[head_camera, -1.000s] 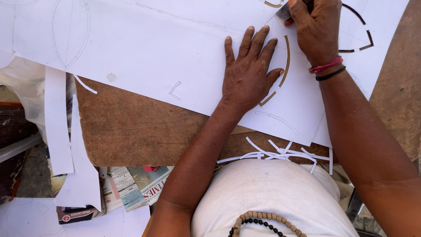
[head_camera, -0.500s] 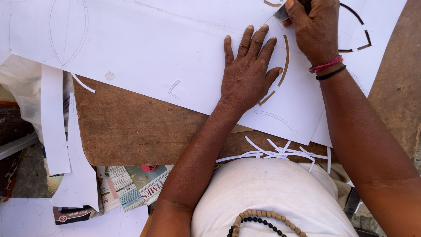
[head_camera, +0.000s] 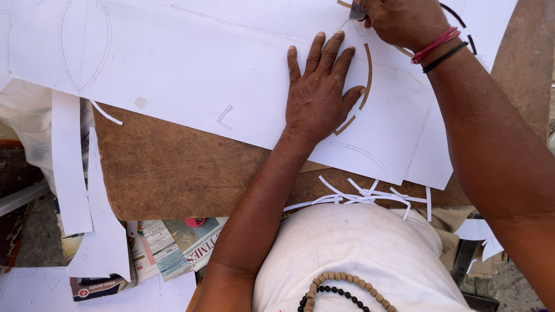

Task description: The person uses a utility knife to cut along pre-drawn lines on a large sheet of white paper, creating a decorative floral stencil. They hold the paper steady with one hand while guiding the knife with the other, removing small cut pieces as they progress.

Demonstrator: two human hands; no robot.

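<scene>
A large white paper sheet (head_camera: 191, 63) with pencilled curves and cut-out arcs lies on a brown board (head_camera: 173, 173). My left hand (head_camera: 318, 92) presses flat on the sheet, fingers spread, beside a curved cut slot (head_camera: 361, 101). My right hand (head_camera: 399, 20) is at the top edge of the view, closed around a small cutting tool (head_camera: 355, 11) whose tip meets the paper; most of the tool is hidden by the fingers. Pink and black bands (head_camera: 436, 49) circle that wrist.
Thin white paper trimmings (head_camera: 358, 196) lie at the board's near edge by my white shirt. Long paper strips (head_camera: 72, 167) hang off the board at left. Newspapers and printed sheets (head_camera: 173, 242) lie below. Dark beads (head_camera: 341, 289) hang at my chest.
My right hand has shifted slightly upward and left along the curved cut. My left hand stays pressed on the sheet in the same place.
</scene>
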